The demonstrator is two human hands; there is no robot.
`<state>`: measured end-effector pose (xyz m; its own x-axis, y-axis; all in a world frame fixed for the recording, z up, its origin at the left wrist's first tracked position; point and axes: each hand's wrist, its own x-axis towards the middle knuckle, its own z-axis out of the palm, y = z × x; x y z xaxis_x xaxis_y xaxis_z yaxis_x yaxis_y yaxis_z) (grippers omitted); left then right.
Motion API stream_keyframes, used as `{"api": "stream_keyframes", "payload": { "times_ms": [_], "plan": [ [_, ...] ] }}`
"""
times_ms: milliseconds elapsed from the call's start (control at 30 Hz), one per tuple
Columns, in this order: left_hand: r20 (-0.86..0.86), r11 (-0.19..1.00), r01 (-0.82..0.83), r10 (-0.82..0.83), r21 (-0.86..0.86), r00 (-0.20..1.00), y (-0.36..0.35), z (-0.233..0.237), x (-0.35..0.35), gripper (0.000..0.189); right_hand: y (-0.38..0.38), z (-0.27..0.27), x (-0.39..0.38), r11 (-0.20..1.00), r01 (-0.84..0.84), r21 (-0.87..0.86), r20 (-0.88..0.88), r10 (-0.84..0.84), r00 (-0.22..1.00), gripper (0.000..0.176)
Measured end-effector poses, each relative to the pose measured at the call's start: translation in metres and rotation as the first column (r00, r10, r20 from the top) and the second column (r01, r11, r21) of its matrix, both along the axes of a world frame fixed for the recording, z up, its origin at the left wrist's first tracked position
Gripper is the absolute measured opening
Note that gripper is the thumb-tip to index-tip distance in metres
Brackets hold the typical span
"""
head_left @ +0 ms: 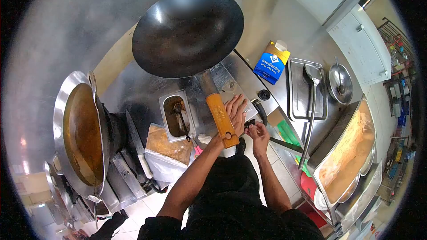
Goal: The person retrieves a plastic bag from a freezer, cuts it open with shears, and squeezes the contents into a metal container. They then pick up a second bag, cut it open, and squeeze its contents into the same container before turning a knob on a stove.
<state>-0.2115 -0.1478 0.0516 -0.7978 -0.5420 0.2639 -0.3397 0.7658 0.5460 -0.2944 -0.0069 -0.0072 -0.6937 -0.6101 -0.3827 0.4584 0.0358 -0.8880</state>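
My left hand lies with fingers stretched out against the stove's metal front, partly behind the wooden handle of a large black wok. The wok rests on the stove. Beside it, my right hand has its fingertips closed on a small black knob at the stove's front edge. A black gas hose curves just above that knob. Left of the handle stands a steel container with dark sauce and a ladle in it.
At left are a big pan of brown liquid, a knife and a bag of brown food. A blue glove box, steel tray, long ladle and bowl stand right, near a deep pan of flour-like powder.
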Motion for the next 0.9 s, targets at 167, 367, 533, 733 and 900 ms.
{"api": "stream_keyframes", "payload": {
  "times_ms": [167, 367, 533, 733, 900],
  "plan": [
    [-0.003, 1.000, -0.001, 0.001, 0.006, 1.000, 0.000, 0.004, 0.000, 0.046, -0.003, 0.007, -0.002, 0.990, 0.117, -0.079, 0.383, -0.078, 0.920, 0.015],
    [0.033, 1.000, -0.008, 0.008, 0.001, 0.999, 0.001, 0.005, -0.002, 0.045, -0.004, 0.002, -0.021, 0.985, 0.166, -0.055, 0.733, -0.073, 0.677, 0.012],
    [0.035, 1.000, -0.014, 0.014, -0.001, 0.999, 0.001, 0.000, -0.002, 0.044, -0.008, -0.012, -0.037, 0.985, 0.161, -0.060, 0.844, -0.036, 0.535, 0.010],
    [0.016, 1.000, -0.024, 0.024, 0.001, 1.000, 0.002, 0.005, -0.003, 0.047, -0.011, -0.015, -0.038, 0.984, 0.162, -0.071, 0.859, -0.022, 0.512, 0.010],
    [0.058, 0.999, -0.026, 0.027, -0.029, 0.998, 0.004, 0.006, -0.005, 0.047, -0.013, -0.027, -0.043, 0.987, 0.142, -0.080, 0.873, 0.000, 0.488, 0.012]
  ]
}}
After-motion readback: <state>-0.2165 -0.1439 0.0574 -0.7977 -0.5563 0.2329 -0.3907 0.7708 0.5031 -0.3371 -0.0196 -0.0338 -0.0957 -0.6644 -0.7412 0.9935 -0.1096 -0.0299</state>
